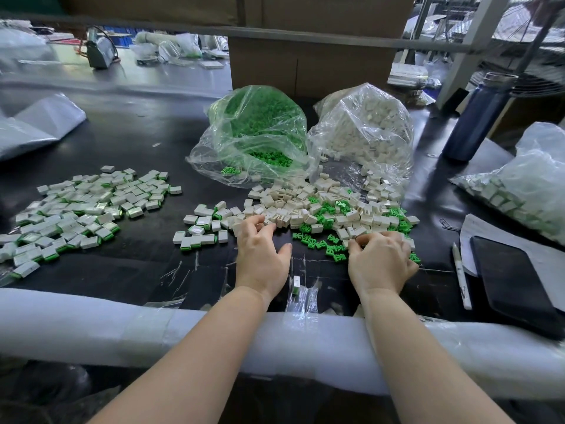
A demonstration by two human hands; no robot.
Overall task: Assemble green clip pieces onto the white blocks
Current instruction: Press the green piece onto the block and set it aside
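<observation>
Loose white blocks (305, 206) and green clips (318, 243) lie mixed in a pile at the table's middle. My left hand (263, 255) rests at the pile's left edge, its fingertips touching white blocks (244, 223) and its thumb spread out to the right. My right hand (382, 261) sits on the pile's near right side with fingers curled down among clips and blocks. What those fingers hold is hidden. Finished white blocks with green clips (76, 209) are spread at the left, and a smaller group (198, 234) lies beside my left hand.
An open bag of green clips (256, 133) and a bag of white blocks (367, 130) stand behind the pile. A blue bottle (477, 117), another bag of pieces (519, 191), a dark tablet (516, 276) and a pen (461, 276) are at the right. White foam padding (122, 328) covers the table's front edge.
</observation>
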